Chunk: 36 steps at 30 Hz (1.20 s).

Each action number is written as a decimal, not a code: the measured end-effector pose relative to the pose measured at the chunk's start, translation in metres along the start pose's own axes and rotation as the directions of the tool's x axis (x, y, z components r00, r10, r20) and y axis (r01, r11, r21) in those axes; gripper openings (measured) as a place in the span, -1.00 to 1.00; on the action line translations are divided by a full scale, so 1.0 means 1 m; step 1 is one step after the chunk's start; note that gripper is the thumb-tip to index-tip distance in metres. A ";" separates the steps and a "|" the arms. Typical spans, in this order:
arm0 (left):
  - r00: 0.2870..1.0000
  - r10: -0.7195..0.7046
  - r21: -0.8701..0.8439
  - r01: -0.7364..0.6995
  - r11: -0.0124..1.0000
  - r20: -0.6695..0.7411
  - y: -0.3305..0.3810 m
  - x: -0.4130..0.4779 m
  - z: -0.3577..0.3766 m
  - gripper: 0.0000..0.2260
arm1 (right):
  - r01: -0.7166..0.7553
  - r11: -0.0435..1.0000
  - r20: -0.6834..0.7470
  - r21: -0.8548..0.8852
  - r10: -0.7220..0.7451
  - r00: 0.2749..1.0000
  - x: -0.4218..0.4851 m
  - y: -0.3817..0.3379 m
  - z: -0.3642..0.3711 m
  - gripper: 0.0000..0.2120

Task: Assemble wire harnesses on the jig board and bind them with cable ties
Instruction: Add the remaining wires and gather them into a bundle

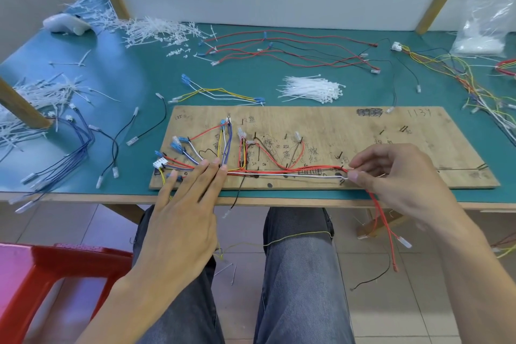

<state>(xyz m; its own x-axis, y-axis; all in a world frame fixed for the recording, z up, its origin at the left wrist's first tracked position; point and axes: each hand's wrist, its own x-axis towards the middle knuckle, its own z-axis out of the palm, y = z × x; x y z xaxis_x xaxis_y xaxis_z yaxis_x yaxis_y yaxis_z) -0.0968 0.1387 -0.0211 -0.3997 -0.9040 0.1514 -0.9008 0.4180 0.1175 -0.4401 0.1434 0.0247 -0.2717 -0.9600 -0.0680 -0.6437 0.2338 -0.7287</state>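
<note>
Pinning wire harness (293,172) along jig board (363,134), one of the hands at each end.
Pressing left hand (181,209) flat, fingers straight and slightly spread, onto the left fan-out of blue, yellow and red leads, just right of a white connector (159,163). Pinching the right end of the red and white run between thumb and fingertips of right hand (391,176), close to the board's near edge, beside a peg. Below that hand, letting red tails (382,221) hang off the table (139,70) edge. Board on the near middle of the green table. Just beyond its far edge, a bundle of white cable ties (310,89). Farther back, loose red and black wires (293,50). Far left, heaped tie offcuts (156,29). Far right, a clear bag (483,28).
</note>
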 end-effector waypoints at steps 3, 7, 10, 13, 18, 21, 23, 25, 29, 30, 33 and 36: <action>1.000 -0.003 -0.016 0.003 1.000 -0.001 0.000 0.000 -0.002 -0.27 | 0.000 1.000 -0.016 -0.025 -0.001 1.000 0.010 -0.003 -0.001 -0.87; 1.000 -0.005 -0.010 0.005 1.000 0.004 -0.001 0.000 -0.002 -0.28 | 0.016 0.990 -0.016 -0.143 -0.019 1.000 0.022 -0.006 0.004 -0.83; 1.000 -0.001 -0.010 0.002 1.000 0.012 -0.002 0.000 -0.002 -0.28 | 0.058 0.977 -0.037 -0.203 -0.067 0.997 0.032 -0.011 0.006 -0.77; 1.000 -0.006 -0.012 0.007 1.000 0.024 -0.002 0.000 -0.002 -0.26 | 0.167 0.959 -0.004 -0.229 -0.172 0.985 0.037 -0.014 0.005 -0.73; 1.000 -0.004 -0.012 0.004 1.000 0.010 -0.002 0.000 0.000 -0.26 | 0.415 0.843 0.088 -0.342 -0.411 0.907 0.041 -0.013 0.002 -0.81; 1.000 0.008 -0.008 -0.008 1.000 0.004 -0.003 0.001 0.001 -0.26 | 0.430 0.836 0.139 -0.341 -0.408 0.902 0.053 -0.013 -0.002 -0.83; 1.000 0.004 -0.009 -0.004 1.000 0.000 -0.003 0.001 0.001 -0.26 | 0.418 0.863 0.173 -0.284 -0.382 0.908 0.059 -0.013 -0.002 -0.84; 1.000 -0.001 -0.007 0.001 1.000 -0.002 -0.002 0.000 0.000 -0.26 | 0.379 0.904 0.185 -0.200 -0.344 0.920 0.063 -0.012 -0.002 -0.86; 1.000 0.000 -0.001 0.000 1.000 0.005 -0.001 0.000 -0.001 -0.26 | 0.395 0.881 0.123 -0.261 -0.375 0.919 0.062 -0.005 0.001 -0.89; 1.000 -0.002 -0.005 0.002 1.000 0.013 -0.001 0.000 -0.002 -0.24 | 0.392 0.873 0.098 -0.291 -0.380 0.920 0.059 -0.002 0.002 -0.88; 0.999 -0.012 -0.003 0.012 1.000 0.049 -0.001 -0.001 -0.003 -0.20 | 0.392 0.858 0.043 -0.333 -0.401 0.915 0.047 0.005 0.008 -0.89; 0.998 -0.005 0.008 0.004 1.000 0.059 -0.001 -0.001 -0.001 -0.17 | 0.348 0.876 -0.041 -0.334 -0.382 0.923 0.039 0.010 0.015 -0.91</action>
<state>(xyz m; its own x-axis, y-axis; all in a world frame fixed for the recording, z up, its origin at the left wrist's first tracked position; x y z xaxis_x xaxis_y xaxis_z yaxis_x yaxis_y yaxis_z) -0.0956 0.1397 -0.0207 -0.4049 -0.9097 0.0923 -0.9039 0.4135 0.1099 -0.4459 0.1059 0.0045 -0.0344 -0.9692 0.2437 -0.8973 -0.0774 -0.4346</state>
